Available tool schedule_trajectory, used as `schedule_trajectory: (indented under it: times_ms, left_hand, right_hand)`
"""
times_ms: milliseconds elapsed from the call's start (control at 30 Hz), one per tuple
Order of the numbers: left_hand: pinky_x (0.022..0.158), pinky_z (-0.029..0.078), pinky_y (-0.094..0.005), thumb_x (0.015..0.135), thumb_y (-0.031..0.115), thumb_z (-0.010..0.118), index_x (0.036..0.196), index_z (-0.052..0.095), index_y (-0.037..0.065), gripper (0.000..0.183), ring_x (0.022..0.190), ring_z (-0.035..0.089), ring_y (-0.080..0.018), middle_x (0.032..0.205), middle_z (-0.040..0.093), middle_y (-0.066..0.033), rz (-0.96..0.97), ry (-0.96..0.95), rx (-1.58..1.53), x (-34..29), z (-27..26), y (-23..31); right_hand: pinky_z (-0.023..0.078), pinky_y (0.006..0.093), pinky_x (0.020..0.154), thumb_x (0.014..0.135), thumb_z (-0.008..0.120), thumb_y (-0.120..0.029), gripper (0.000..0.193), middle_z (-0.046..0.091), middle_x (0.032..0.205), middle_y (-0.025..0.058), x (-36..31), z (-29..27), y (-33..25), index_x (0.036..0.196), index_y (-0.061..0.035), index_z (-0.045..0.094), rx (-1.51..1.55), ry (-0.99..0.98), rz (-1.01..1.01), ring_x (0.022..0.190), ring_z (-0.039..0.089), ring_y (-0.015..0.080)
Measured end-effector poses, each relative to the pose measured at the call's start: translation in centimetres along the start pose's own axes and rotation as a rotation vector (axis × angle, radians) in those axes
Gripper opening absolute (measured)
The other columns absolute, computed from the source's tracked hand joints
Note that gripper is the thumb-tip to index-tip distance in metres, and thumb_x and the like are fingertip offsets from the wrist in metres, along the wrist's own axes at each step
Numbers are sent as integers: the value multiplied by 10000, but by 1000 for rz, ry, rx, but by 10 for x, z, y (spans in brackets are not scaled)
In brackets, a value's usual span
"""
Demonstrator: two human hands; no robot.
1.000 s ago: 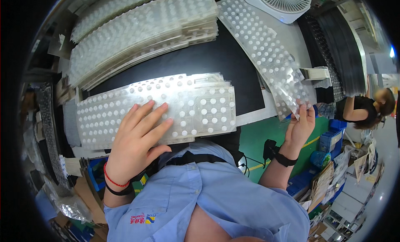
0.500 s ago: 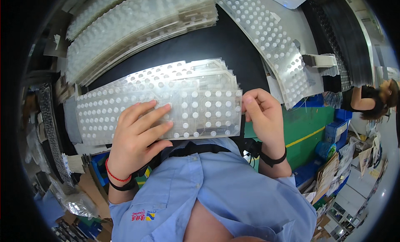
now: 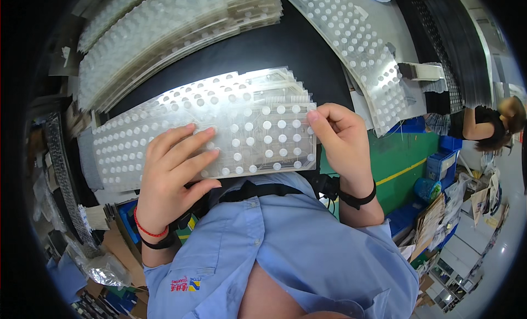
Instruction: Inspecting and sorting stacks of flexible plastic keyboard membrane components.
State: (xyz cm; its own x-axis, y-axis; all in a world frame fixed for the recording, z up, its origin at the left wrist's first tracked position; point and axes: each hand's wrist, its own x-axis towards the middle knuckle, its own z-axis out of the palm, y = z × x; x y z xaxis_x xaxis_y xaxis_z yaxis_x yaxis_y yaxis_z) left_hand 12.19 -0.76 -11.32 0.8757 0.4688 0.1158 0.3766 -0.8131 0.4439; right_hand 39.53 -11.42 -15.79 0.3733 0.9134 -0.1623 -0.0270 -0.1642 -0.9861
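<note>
A fanned stack of clear keyboard membranes (image 3: 277, 82), dotted with white round domes and fine printed lines, lies in front of me. My left hand (image 3: 174, 168) rests on the top membrane (image 3: 257, 152) with its fingers spread, pressing near the middle. At the right end my right hand (image 3: 345, 140) pinches the upper right corner of that membrane between thumb and forefinger; the other fingers are curled in. Whether more than one layer sits in the pinch is hidden.
Beyond the black tabletop (image 3: 230, 52) stands a tall row of stacked membranes (image 3: 164, 36). Another membrane pile (image 3: 351, 50) lies at the far right, beside a small grey block (image 3: 421, 72). A co-worker (image 3: 488, 121) is at the right edge. Blue bins (image 3: 441, 171) stand on the green floor.
The right hand has shifted slightly up and left, its thumb now over the top membrane's corner. The left hand stays spread on the stack. The view has shifted slightly.
</note>
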Motion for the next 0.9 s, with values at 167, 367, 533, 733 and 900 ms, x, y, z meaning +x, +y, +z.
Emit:
schedule_trajectory:
  times_ms: [167, 367, 533, 733, 900]
  left_hand:
    - [977, 384, -435, 647, 302, 797, 1075, 670, 71, 503, 1206, 504, -339, 1278, 603, -97, -15, 1, -9, 1, 0, -1]
    - [981, 379, -434, 651, 307, 794, 1079, 670, 63, 508, 1214, 500, -337, 1279, 604, -98, -25, 2, 6, 0, -1, -3]
    - [982, 376, -429, 652, 315, 794, 1081, 675, 64, 511, 1217, 499, -335, 1275, 608, -100, -29, 4, 13, -1, 0, -5]
    - [983, 377, -432, 648, 314, 795, 1068, 681, 64, 502, 1217, 500, -335, 1273, 610, -99, -26, 2, 15, 0, -2, -4]
    - [983, 379, -434, 647, 315, 795, 1063, 683, 66, 498, 1215, 502, -340, 1271, 611, -103, -19, 6, 13, -1, -2, -5]
  right_hand:
    - [369, 162, 542, 921, 636, -105, 152, 577, 699, -42, 2, 2, 1, 843, 24, 635, 57, -12, 15, 628, 475, -3]
    - [362, 154, 514, 904, 647, -70, 118, 582, 691, -35, 2, 6, -5, 834, 23, 631, 79, -11, 58, 601, 471, -13]
    - [364, 163, 515, 907, 650, -90, 137, 579, 680, -36, 3, 6, -9, 831, 24, 637, 50, -4, 58, 595, 467, -10]
    - [347, 174, 514, 912, 651, -112, 171, 565, 675, -37, 3, 6, -9, 817, 30, 644, -11, 4, -10, 591, 446, 2]
    - [355, 174, 522, 913, 656, -115, 177, 571, 685, -26, -2, 7, -17, 837, 44, 643, -60, -28, -94, 610, 457, 7]
